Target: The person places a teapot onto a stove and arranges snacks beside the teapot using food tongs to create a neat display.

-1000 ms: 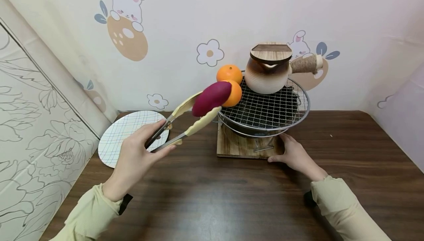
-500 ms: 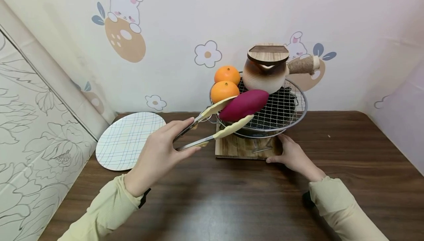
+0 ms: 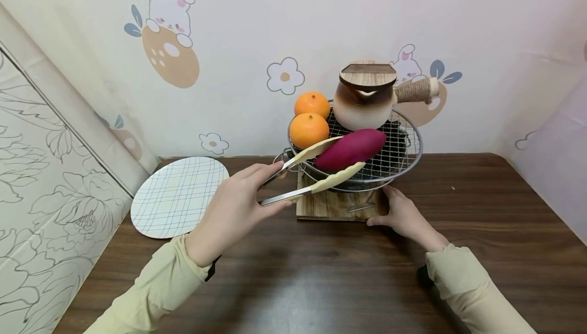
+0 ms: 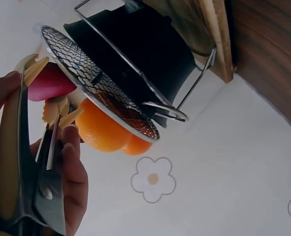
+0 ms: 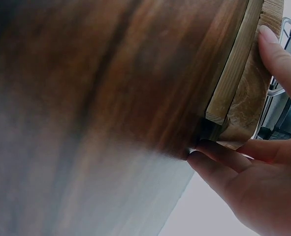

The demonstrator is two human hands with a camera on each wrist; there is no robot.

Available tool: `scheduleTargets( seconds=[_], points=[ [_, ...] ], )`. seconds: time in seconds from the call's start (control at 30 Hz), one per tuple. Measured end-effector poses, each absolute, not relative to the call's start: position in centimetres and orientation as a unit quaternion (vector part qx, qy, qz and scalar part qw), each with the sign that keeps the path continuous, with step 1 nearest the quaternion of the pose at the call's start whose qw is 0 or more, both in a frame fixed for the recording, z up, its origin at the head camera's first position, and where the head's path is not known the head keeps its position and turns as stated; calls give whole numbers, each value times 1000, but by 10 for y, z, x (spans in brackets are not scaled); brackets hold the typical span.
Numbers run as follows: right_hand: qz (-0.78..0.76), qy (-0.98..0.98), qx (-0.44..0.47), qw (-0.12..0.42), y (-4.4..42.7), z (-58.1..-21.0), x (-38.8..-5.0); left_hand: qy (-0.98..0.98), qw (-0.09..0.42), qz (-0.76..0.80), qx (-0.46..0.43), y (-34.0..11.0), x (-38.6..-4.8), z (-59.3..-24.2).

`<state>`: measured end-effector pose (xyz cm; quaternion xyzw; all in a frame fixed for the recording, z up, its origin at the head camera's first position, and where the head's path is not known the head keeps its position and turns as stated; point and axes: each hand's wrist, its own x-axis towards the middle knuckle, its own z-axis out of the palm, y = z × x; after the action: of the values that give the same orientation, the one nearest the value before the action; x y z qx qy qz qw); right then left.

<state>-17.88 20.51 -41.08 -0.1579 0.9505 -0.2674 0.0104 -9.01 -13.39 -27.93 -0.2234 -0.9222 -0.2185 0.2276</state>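
My left hand (image 3: 236, 204) holds kitchen tongs (image 3: 304, 191) with cream scalloped tips. Between the tips lies a purple sweet potato (image 3: 350, 149), low over the round wire grill rack (image 3: 399, 163); whether it still touches both tips I cannot tell. In the left wrist view the tongs' arms stand apart around the sweet potato (image 4: 49, 83). My right hand (image 3: 405, 216) grips the front right corner of the wooden board (image 3: 330, 206) under the grill, thumb at one edge and fingers at the other. The same board (image 5: 246, 88) fills the right wrist view's upper right.
Two oranges, one in front (image 3: 309, 130) and one behind (image 3: 312, 105), sit at the rack's left. A lidded pot (image 3: 364, 102) with a rope-wrapped handle stands at the rack's back. An oval checked plate (image 3: 176, 196) lies on the table (image 3: 312, 273) at left.
My left hand has carried the tongs and sweet potato rightward and down, from in front of the oranges to over the rack's front. My right hand has stayed at the board.
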Motion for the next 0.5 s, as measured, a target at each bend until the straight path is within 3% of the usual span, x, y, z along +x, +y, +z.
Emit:
scheduleTargets(
  seconds=[0.17, 0.5],
  points=[
    [-265, 952, -151, 35, 201, -403, -175, -926, 226, -205, -223, -131, -91, -278],
    [-255, 955, -150, 31, 200, -404, -176, -926, 223, -206, -227, -129, -93, -277]
  ],
)
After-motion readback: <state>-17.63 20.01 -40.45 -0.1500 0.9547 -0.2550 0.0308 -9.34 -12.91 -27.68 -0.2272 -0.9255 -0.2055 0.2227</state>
